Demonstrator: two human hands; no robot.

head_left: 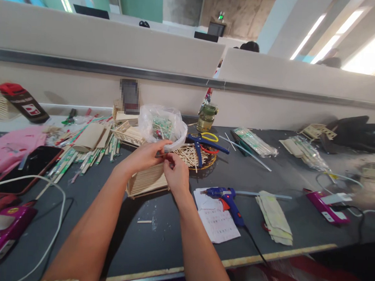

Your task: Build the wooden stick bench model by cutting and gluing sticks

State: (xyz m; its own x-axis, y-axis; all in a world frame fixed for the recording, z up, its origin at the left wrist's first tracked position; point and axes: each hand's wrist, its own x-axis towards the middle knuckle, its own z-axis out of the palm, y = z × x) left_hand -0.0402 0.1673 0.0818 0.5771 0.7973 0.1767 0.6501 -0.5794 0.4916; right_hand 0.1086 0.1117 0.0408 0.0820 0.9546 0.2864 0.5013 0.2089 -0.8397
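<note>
My left hand (148, 156) and my right hand (177, 173) meet close together with fingertips pinched. Whatever they hold is too small and too covered to make out. Below them, partly hidden by the hands, rests a box-like structure of thin wooden sticks (147, 183). Just behind is a clear plastic bag (174, 125) with green and white wrappers inside. To the right of the bag, a shallow round basket (209, 165) holds many short sticks (189, 154). Blue-handled cutters (200, 152) and yellow-handled scissors (209, 136) lie across it. One short stick (144, 222) lies on the table.
A blue glue gun (230, 202) rests on written paper (218, 225), beside a folded cloth (274, 218). Purple power strips (326, 208) with cables lie at both sides. A phone (35, 167), wrapped chopsticks (87, 162) and a bottle (24, 103) are left; a jar (207, 117) stands behind.
</note>
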